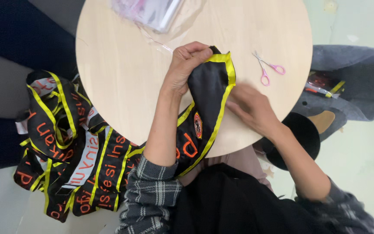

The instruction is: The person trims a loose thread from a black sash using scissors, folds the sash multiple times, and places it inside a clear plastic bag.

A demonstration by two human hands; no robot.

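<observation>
While the left hand (pixel 186 65) pinches the black sash (pixel 208 93) at its pointed tip, the right hand (pixel 252 108) lies open beside it; soft, limp cloth, best gripped along its yellow edging.

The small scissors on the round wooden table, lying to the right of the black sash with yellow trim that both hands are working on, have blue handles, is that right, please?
Not quite: the head view shows the scissors have pink handles, not blue. The rest holds: they lie on the round wooden table, right of the black sash that the left hand and right hand are working on.
</observation>
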